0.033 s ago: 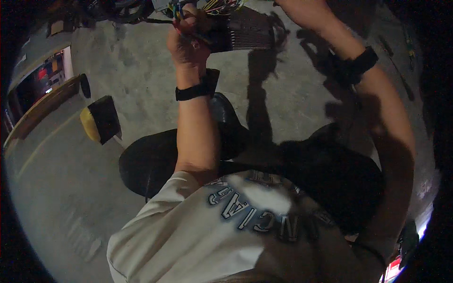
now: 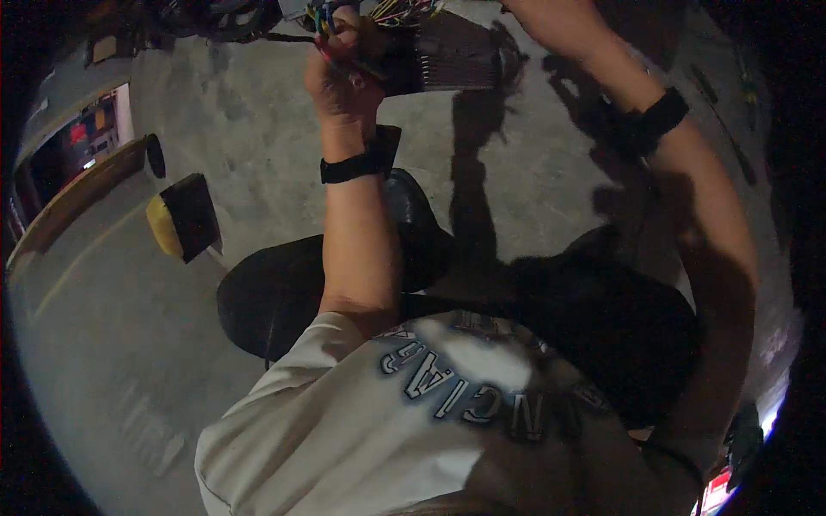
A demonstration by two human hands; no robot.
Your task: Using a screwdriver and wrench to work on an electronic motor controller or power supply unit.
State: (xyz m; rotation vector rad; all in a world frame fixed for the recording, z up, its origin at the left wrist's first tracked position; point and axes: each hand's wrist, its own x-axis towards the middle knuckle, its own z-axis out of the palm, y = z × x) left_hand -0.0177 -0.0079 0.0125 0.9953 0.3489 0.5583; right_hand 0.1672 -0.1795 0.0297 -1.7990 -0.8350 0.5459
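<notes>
At the top of the head view my left hand [image 2: 346, 77] is closed around coloured wires [image 2: 324, 19], red, green and blue, which run up from its fingers. Beside it, a loose bundle of thin yellow, red and white wires [image 2: 404, 10] fans out. Just right of this hand sits a dark object with ribbed edges [image 2: 456, 60]; its kind is hard to make out in the shade. My right hand [image 2: 559, 24] reaches up farther right, its fingers cut off by the upper edge, so their hold is hidden. Both wrists wear black bands.
Black cables [image 2: 215, 21] lie at the upper left. A black and yellow block-like object [image 2: 182, 219] stands on the grey concrete floor [image 2: 258, 138] to the left. Beyond it a wooden edge [image 2: 82, 202] borders a lit opening. Thin long items [image 2: 731, 138] lie at the far right.
</notes>
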